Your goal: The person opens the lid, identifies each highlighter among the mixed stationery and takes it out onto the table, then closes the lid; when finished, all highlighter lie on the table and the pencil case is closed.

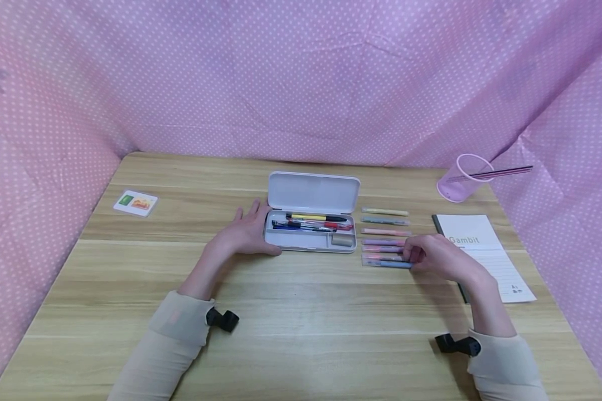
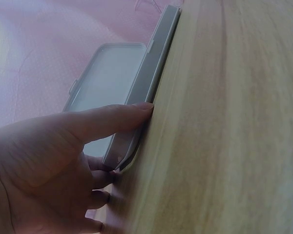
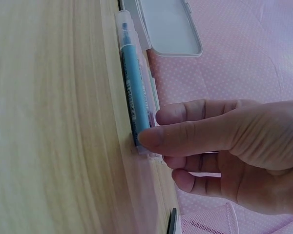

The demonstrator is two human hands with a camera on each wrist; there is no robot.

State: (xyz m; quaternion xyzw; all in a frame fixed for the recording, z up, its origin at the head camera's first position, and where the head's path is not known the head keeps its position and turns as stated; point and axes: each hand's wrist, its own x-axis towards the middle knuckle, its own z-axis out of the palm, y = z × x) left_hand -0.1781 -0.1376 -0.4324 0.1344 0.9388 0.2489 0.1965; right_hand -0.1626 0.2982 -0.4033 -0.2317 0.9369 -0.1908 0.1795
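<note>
An open white pencil case (image 1: 298, 240) lies on the table with its lid tipped back. Several pens (image 1: 313, 218) are in its long compartment, and a small grey-brown block (image 1: 342, 239) sits in the corner one. My left hand (image 1: 248, 231) rests at the case's left end, thumb (image 2: 136, 108) stretched along the front wall, other fingers spread behind the end. Right of the case is a row of several capped markers (image 1: 385, 231). With thumb and index finger, my right hand (image 1: 433, 256) pinches the right end of the nearest one, a blue marker (image 3: 135, 87).
A notebook (image 1: 469, 228) with "Gambit" on its cover lies beyond my right hand. Behind it, a pink mesh cup (image 1: 451, 186) leans with thin sticks (image 1: 506, 172) inside. A small picture card (image 1: 136, 203) is at the far left. Pink dotted cloth (image 1: 301, 83) hangs around the table.
</note>
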